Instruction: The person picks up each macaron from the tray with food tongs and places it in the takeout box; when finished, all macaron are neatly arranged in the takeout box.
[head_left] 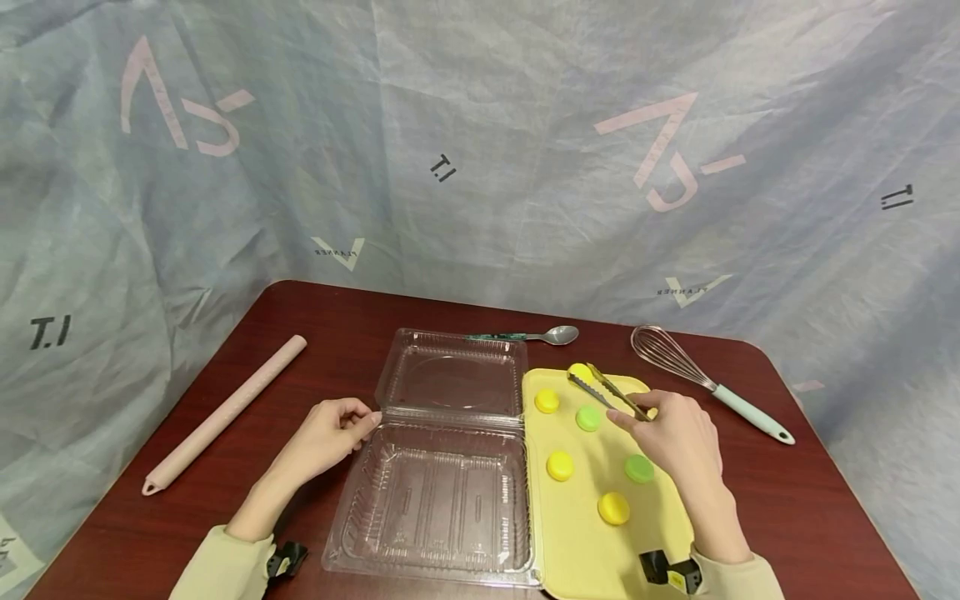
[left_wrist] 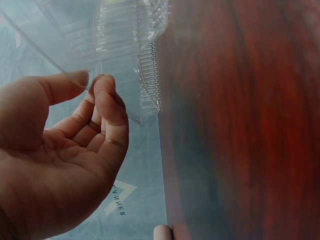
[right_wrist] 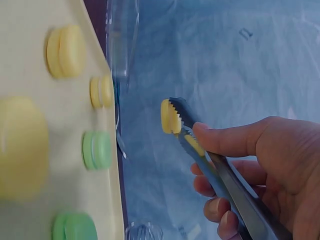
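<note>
My left hand [head_left: 330, 433] pinches the left edge of a clear plastic clamshell box [head_left: 431, 492] near its fold, thumb against fingertips. The lid [head_left: 450, 375] lies opened out toward the back. In my right hand [head_left: 678, 437] is a pair of metal tongs [right_wrist: 220, 175], gripped between thumb and fingers above the yellow tray [head_left: 577, 558]. At the serrated tong tips is a yellow macaron [right_wrist: 170, 117], raised above the tray's surface in the right wrist view. Other yellow macarons [head_left: 559, 466] and green macarons [head_left: 639, 468] sit spread over the tray.
A pale rolling pin [head_left: 225, 414] lies at the left of the dark red table [head_left: 300, 550]. Behind the lid is a spoon [head_left: 558, 335] with a dark green handle. A whisk [head_left: 712, 385] rests right of the tray. A grey cloth [head_left: 480, 208] hangs behind the table.
</note>
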